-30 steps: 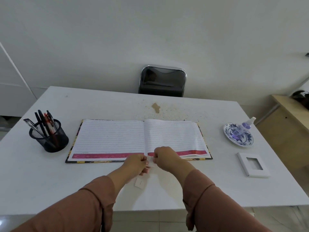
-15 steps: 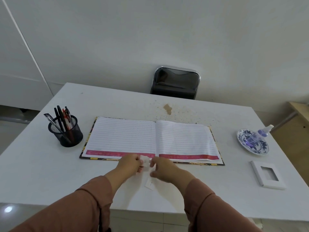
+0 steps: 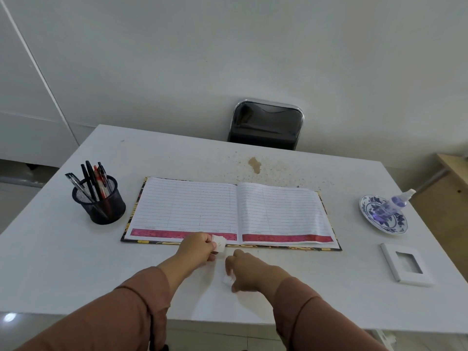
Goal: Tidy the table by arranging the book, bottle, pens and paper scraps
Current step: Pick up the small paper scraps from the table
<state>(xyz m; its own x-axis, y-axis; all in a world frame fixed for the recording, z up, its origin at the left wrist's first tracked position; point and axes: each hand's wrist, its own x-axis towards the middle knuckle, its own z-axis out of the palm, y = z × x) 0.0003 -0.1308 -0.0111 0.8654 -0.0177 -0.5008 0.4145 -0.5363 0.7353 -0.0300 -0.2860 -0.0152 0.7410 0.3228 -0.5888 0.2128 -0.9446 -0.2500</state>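
Table: white table (image 3: 76,262), with the open book (image 3: 202,209) in its middle.
Left: the left hand (image 3: 200,249) pinches small paper scraps (image 3: 219,243) at the book's near edge, fingers clamped on them.
Right: the right hand (image 3: 249,271) has left the other hand and come down on one last scrap (image 3: 227,279), nearer than the book.
Meaning: gathering the scraps seems nearly done.
Hidden: the right fingers cover that scrap; whether they grip it, I cannot tell.

- Plain white wall (image 3: 228,46) behind, evenly lit.
- Black chair (image 3: 266,124) with a chrome frame stands at the far edge of the white tabletop (image 3: 76,262) (a brown stain (image 3: 254,164) lies near it).
- Pale wooden furniture (image 3: 445,198) at right.
- Glossy floor (image 3: 7,330) reflects a light spot.
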